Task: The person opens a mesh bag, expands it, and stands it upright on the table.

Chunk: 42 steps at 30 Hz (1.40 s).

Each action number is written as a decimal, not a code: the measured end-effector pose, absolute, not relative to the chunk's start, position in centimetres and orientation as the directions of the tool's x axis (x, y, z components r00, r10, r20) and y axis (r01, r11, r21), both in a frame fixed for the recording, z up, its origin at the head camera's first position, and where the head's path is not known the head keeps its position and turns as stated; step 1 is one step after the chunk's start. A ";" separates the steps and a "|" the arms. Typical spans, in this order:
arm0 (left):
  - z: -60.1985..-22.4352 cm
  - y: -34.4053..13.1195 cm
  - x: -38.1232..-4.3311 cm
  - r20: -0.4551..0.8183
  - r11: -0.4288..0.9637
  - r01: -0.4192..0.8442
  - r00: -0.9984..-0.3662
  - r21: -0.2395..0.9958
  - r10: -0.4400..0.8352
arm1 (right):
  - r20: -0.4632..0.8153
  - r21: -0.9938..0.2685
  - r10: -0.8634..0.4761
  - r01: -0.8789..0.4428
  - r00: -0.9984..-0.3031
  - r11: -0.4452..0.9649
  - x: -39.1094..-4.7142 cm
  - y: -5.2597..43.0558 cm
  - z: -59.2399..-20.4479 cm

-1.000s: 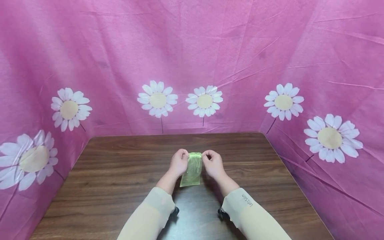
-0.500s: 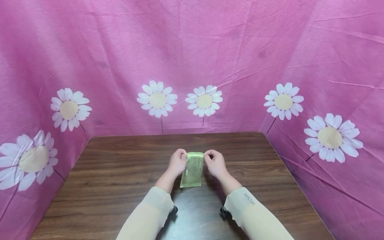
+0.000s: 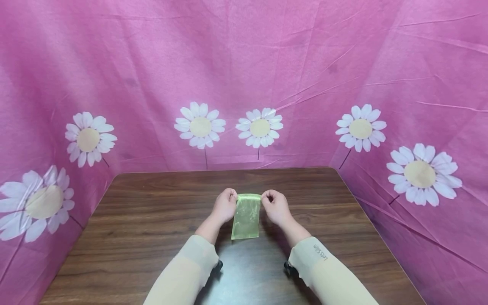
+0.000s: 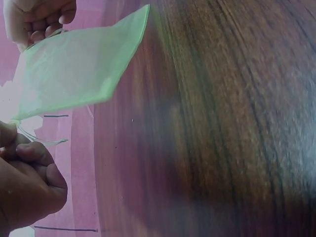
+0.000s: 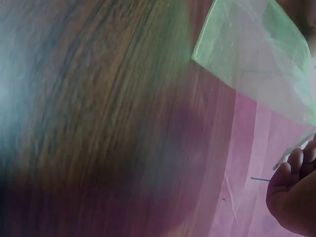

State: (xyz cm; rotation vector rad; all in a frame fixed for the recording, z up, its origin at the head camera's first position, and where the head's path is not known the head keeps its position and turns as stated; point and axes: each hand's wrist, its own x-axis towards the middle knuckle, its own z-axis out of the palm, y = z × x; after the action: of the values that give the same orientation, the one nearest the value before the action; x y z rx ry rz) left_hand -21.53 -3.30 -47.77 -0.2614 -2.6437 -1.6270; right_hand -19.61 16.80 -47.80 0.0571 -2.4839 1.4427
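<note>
A sheer light-green organza drawstring pouch (image 3: pixel 245 218) hangs flat between my hands, its top edge drawn straight across. At its upper left corner my left hand (image 3: pixel 225 205) pinches it between thumb and fingers. My right hand (image 3: pixel 276 207) does the same at the upper right corner. In the left wrist view, a thin drawstring end (image 4: pixel 47 142) trails from the pouch's corner beside my left hand (image 4: pixel 34 185). The right wrist view catches the pouch (image 5: pixel 247 54) with its lower corner tilted toward the table, and my right hand (image 5: pixel 296 192) with curled fingers at the frame's edge.
The dark wood-grain table (image 3: pixel 152 212) spreads beneath both hands, its far edge meeting a pink cloth backdrop (image 3: pixel 244 51) printed with large white daisies. The cloth rises on the left and right too. Light sleeves (image 3: pixel 335 271) cover both forearms.
My hands have moved slightly apart, mostly the right one to the right. The pouch's gathered top has spread wider and smoother, and its body now hangs flatter.
</note>
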 end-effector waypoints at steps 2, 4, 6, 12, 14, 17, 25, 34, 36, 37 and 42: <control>-47.7 -3.4 -21.6 0.117 0.455 0.172 -0.982 0.874 0.145 | 0.246 -0.840 0.081 -0.171 -0.966 0.516 -19.6 17.0 -47.6; -47.7 -3.5 -21.6 0.129 0.471 0.195 -0.977 0.860 0.168 | 0.254 -0.822 0.058 -0.184 -0.966 0.540 -19.6 17.4 -47.5; -47.6 -3.6 -21.7 0.135 0.487 0.216 -0.971 0.846 0.197 | 0.287 -0.780 0.021 -0.221 -0.958 0.585 -19.7 17.8 -47.5; -47.3 -4.1 -21.8 0.126 0.562 0.277 -0.948 0.780 0.293 | 0.448 -0.417 -0.234 -0.433 -0.863 0.799 -19.7 18.8 -47.2; -47.3 -4.2 -21.9 0.133 0.595 0.307 -0.939 0.743 0.318 | 0.470 -0.299 -0.307 -0.477 -0.828 0.827 -19.6 19.0 -47.1; -47.3 -4.3 -21.9 0.141 0.656 0.351 -0.925 0.668 0.352 | 0.472 -0.123 -0.399 -0.506 -0.786 0.854 -19.7 19.2 -47.0; -47.7 -4.4 -21.7 0.131 0.723 0.359 -0.926 0.590 0.353 | 0.423 0.102 -0.494 -0.502 -0.760 0.859 -19.3 18.9 -46.8; -47.9 -4.5 -21.4 0.129 0.589 0.327 -0.927 0.739 0.353 | 0.435 -0.029 -0.439 -0.499 -0.786 0.866 -19.0 18.8 -46.7; -47.8 -4.4 -21.3 0.138 0.559 0.340 -0.918 0.756 0.371 | 0.440 -0.045 -0.430 -0.497 -0.789 0.867 -19.0 18.7 -46.7; -47.7 -4.3 -21.3 0.145 0.543 0.349 -0.913 0.764 0.382 | 0.442 -0.055 -0.424 -0.495 -0.791 0.867 -18.9 18.7 -46.6; -47.6 -4.2 -21.2 0.154 0.505 0.356 -0.904 0.786 0.398 | 0.465 -0.122 -0.393 -0.498 -0.793 0.859 -18.9 18.6 -46.6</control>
State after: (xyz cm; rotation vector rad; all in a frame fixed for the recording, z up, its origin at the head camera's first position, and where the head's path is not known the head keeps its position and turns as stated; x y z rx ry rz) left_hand -21.16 -4.19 -47.62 -0.6934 -2.7659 -1.4276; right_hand -18.87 18.59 -46.65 0.6569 -2.6017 0.3319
